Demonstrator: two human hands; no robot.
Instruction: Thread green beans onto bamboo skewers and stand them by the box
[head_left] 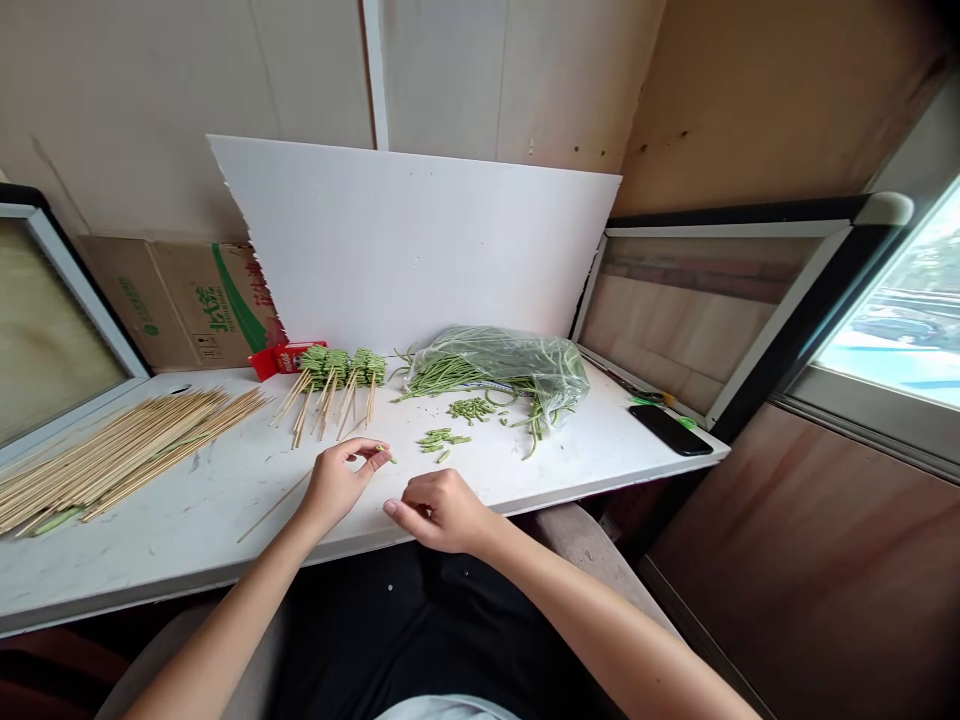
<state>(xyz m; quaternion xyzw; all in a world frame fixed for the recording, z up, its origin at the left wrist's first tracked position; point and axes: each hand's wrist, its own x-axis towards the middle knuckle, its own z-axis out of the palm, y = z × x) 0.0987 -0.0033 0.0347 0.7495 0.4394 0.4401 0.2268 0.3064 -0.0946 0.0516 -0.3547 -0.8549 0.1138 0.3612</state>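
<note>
My left hand [341,487] is closed, with a short piece of green bean [388,455] pinched between thumb and fingertips. A bamboo skewer [274,506] slants down-left from behind this hand; whether the hand grips it or it lies on the table, I cannot tell. My right hand [442,510] hovers at the table's front edge, fingers curled in and thumb pointing left; what it holds, if anything, is hidden. Just beyond the hands lie loose cut bean pieces [442,440], with a second small pile [471,409] farther back.
Bundles of skewered beans [345,367] lie at the back, by a red box [289,357]. A plastic bag [502,355] holds long beans [442,375]. Many bare skewers [120,445] cover the left side. A phone [670,430] lies right; a white board [427,250] stands behind.
</note>
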